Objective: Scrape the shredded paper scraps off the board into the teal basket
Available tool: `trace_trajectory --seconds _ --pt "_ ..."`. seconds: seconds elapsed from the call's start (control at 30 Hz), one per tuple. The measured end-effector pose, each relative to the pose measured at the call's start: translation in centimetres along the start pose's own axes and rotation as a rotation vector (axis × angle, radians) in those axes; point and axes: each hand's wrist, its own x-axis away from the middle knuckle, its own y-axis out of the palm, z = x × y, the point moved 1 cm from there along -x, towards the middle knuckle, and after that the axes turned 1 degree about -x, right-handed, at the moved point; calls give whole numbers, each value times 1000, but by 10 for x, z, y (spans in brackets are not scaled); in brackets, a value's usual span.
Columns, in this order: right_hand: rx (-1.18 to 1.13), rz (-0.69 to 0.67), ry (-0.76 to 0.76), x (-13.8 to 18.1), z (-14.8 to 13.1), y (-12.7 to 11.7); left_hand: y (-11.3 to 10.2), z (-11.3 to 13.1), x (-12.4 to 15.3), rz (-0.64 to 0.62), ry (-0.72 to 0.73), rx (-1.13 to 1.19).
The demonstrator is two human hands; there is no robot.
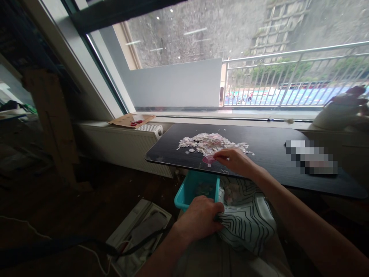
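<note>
A heap of small torn paper scraps [209, 143] lies on the dark table [268, 148]. My right hand [236, 161] rests at the table's front edge just below the heap, fingers pinched on a small pink piece [208, 159]. Lower down, my left hand [200, 219] is closed over the near rim of a teal plastic bin [191, 188] that sits under the table edge on my lap. Some scraps lie inside the bin. A black-and-white striped cloth [245, 223] is beside the left hand.
A white radiator [121, 144] runs under the window sill at left, with a cardboard sheet and red scissors [135, 123] on top. A pixelated object [313, 157] lies on the table's right. A white board and cables [138, 238] lie on the floor.
</note>
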Motion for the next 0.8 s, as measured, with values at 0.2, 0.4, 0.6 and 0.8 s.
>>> trace_trajectory --seconds 0.2,0.4,0.6,0.8 --pt "-17 13 -4 3 -3 -6 -1 3 -2 -27 -9 -3" --pt "7 -32 -29 1 -1 -1 -1 2 -3 -41 -7 -11" --pt "28 -38 -28 7 -6 -7 -2 5 -5 -40 45 -51" --pt "-119 -34 74 12 -9 -4 -1 11 -8 -33 68 -97"
